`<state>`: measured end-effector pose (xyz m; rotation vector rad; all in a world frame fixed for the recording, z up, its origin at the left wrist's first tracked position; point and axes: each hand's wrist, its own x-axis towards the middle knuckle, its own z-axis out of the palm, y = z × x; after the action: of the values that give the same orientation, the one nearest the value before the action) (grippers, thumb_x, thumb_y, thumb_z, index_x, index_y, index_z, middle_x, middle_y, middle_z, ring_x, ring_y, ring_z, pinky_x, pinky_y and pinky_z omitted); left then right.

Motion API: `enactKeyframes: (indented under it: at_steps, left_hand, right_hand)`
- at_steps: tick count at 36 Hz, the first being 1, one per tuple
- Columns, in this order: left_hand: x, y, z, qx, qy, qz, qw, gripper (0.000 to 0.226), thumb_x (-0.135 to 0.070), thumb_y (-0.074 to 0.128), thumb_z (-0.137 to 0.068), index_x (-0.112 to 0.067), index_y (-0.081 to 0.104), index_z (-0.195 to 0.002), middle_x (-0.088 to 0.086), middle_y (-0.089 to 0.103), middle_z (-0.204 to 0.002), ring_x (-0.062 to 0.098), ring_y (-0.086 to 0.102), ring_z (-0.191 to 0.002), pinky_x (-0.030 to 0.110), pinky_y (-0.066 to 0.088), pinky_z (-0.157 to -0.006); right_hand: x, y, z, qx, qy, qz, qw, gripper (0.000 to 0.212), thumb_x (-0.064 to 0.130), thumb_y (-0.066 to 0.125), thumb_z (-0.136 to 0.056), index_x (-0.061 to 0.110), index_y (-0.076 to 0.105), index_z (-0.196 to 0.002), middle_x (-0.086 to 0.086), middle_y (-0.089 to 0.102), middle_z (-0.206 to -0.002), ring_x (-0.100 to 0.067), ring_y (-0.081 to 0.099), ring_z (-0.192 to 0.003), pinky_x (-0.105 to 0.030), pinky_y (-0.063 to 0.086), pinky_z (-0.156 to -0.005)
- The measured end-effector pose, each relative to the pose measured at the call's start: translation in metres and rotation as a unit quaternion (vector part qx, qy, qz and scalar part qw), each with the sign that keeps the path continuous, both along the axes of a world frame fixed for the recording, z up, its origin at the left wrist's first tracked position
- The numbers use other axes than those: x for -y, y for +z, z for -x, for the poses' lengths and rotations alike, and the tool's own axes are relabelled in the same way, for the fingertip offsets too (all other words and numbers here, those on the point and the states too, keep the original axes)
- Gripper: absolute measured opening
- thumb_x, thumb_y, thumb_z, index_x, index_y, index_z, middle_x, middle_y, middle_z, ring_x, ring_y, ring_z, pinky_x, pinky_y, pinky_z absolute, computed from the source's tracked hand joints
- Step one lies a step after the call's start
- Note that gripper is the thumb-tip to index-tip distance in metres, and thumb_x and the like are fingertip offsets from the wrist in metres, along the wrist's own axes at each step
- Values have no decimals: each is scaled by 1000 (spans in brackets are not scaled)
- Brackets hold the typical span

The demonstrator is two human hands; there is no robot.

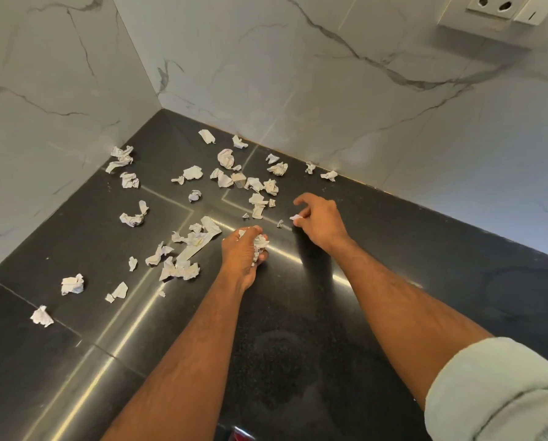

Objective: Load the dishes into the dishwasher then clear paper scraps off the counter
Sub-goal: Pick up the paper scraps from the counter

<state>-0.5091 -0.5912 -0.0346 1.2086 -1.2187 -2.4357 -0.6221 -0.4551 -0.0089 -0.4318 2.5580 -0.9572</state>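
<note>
We read no brand or legible writing; faint ruled lines show on some paper scraps (225, 159), which lie crumpled at all angles, roughly thirty of them across the dark table (425, 249) toward the marble wall (298, 74) corner. Our left hand (242, 253) has its grip curled around a wad of scraps (260, 245), while our right hand (319, 218) pinches one small scrap (296, 218) just above the table, other fingers loosely spread
</note>
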Motion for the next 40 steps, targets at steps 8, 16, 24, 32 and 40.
enactKeyframes:
  at_steps: [8, 16, 24, 32, 40]
  left_hand:
    - [-5, 0, -2, 4, -14, 5, 1000, 6, -6, 66, -93, -8, 61, -89, 10, 62, -68, 14, 52, -54, 22, 34, -41]
    - [-6, -2, 1, 5, -41, 7, 999, 12, -12, 68, -93, -5, 63, -101, 11, 63, -73, 13, 53, -54, 23, 35, -41]
    - [-7, -3, 6, -20, -131, 38, 990, 30, -20, 66, -95, 2, 67, -115, 7, 65, -78, 10, 55, -58, 22, 36, -44]
    - [-16, -5, 20, 2, -151, 79, 985, 16, -20, 72, -92, -5, 69, -97, 8, 65, -73, 12, 57, -57, 25, 40, -45]
    - [-21, 1, 36, 1, -140, 68, 988, 19, -19, 74, -90, -4, 70, -99, 5, 61, -66, 13, 54, -54, 24, 37, -44]
  right_hand:
    - [29, -5, -15, 1, 90, -95, 991, 44, 16, 75, -87, 23, 65, -130, -5, 70, -116, -20, 65, -106, -40, 53, -98]
    - [32, -8, -9, 11, 71, -102, 992, 11, 17, 75, -88, 15, 76, -99, -3, 72, -97, -15, 66, -89, -35, 57, -86]
    - [15, -3, -9, 194, 41, 154, 968, 11, 6, 77, -84, 9, 78, -95, -4, 77, -86, -15, 74, -82, -27, 60, -76]
    - [-1, 11, 12, 273, 73, 140, 949, 22, -9, 64, -89, 0, 73, -107, -13, 74, -106, -19, 73, -96, -28, 61, -81]
    - [2, 21, 37, 90, 82, 0, 993, 44, 24, 90, -70, 19, 66, -107, -6, 74, -76, -13, 73, -62, -29, 62, -63]
